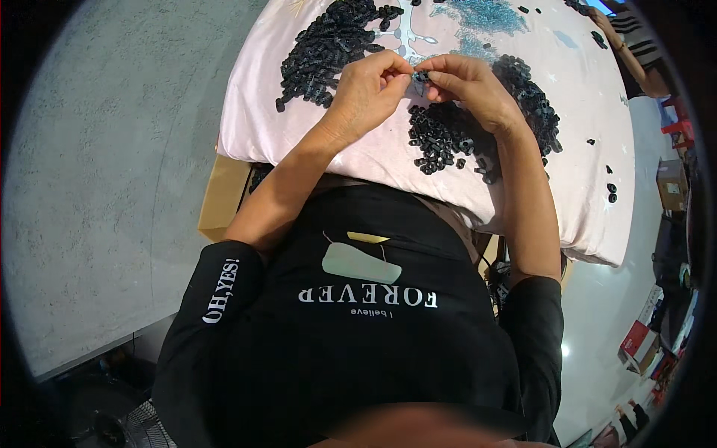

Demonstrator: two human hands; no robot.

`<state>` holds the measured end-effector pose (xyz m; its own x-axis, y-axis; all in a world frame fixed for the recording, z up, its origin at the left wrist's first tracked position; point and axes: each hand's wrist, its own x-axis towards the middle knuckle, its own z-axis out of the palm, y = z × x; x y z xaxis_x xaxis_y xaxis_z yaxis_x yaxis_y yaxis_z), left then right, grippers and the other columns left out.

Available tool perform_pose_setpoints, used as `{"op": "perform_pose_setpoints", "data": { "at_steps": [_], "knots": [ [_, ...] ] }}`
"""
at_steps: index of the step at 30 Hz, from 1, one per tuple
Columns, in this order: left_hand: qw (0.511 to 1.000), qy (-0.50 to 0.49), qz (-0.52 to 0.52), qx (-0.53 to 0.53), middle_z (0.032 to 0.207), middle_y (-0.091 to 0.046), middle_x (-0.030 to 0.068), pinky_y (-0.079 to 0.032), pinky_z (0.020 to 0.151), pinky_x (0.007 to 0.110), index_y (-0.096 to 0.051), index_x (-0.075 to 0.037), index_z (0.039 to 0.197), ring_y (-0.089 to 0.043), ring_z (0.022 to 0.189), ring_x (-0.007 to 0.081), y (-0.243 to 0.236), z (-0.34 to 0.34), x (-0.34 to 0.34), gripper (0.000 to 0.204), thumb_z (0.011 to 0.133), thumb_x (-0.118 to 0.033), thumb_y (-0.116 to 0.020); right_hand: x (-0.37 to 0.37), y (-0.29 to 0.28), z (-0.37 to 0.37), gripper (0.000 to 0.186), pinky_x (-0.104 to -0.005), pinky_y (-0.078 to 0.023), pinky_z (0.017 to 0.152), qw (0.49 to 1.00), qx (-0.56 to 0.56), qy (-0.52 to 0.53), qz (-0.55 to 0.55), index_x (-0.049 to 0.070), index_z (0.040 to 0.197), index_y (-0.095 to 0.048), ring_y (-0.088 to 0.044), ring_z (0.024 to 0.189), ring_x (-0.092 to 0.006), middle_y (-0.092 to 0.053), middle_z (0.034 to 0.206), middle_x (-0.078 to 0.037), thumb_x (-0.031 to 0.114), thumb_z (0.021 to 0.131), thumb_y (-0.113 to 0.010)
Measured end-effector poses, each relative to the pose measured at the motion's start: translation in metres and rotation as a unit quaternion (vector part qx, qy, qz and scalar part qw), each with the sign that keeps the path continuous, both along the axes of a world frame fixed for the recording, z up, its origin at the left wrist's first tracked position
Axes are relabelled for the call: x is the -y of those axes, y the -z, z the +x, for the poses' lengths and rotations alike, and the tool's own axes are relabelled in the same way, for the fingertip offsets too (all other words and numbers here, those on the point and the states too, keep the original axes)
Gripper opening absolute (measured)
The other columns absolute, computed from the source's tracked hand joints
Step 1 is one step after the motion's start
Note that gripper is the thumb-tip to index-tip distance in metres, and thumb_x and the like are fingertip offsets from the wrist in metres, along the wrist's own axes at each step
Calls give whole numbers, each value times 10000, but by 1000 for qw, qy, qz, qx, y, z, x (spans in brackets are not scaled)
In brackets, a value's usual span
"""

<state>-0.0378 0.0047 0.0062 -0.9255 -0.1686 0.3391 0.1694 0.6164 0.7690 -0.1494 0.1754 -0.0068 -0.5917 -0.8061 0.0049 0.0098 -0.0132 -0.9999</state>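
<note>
A small black part [420,76] sits pinched between the two hands, held just above the pale pink cloth [246,127] that covers the surface. The left hand [370,93] has its fingers clenched on the part from the left; the right hand [467,86] grasps it from the right, fingertips meeting over it. It looks like a fitting or joining step on one piece, though the part is too small to tell its shape. The next move likely calls for fine fingertip pressure and a steady pinch. Just near and right of the hands lies a heap of black parts [455,138]; a second heap [325,45] lies far left. At the far right edge another person's hand [606,24] rests on the cloth.
</note>
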Motion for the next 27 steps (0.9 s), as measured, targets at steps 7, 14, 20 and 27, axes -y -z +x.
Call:
{"op": "perform_pose_setpoints", "data": {
  "at_steps": [7,14,20,27],
  "knots": [
    [998,1,-51,-31,789,-668,59,-490,682,256,-664,-14,947,-606,722,104,-3,2,-3,128,846,-89,-640,1,2,-1,191,-214,-509,716,1000,-4,-15,5,-13,1083,-617,-595,738,-68,-629,849,-16,117,948,-583],
    [1000,13,-15,6,817,-659,37,-486,675,219,-646,0,954,-596,737,75,-3,2,-3,108,869,-67,-638,0,5,-2,156,-208,-537,697,1000,6,-6,-9,-16,1048,-637,-627,711,-76,-645,820,-26,87,941,-589],
    [979,96,176,47,843,-643,28,-478,655,187,-623,20,937,-589,755,56,7,-3,9,78,885,-37,-634,-1,5,-3,163,-201,-534,698,998,46,-31,-26,-11,1052,-637,-634,704,-81,-653,827,-31,97,937,-596],
    [993,47,85,70,775,-628,12,-473,633,214,-654,2,962,-576,713,63,19,2,11,97,888,-53,-623,-3,9,-11,165,-184,-493,699,998,51,40,-21,8,1079,-618,-591,734,-62,-635,849,-11,97,949,-569]
  ]
}}
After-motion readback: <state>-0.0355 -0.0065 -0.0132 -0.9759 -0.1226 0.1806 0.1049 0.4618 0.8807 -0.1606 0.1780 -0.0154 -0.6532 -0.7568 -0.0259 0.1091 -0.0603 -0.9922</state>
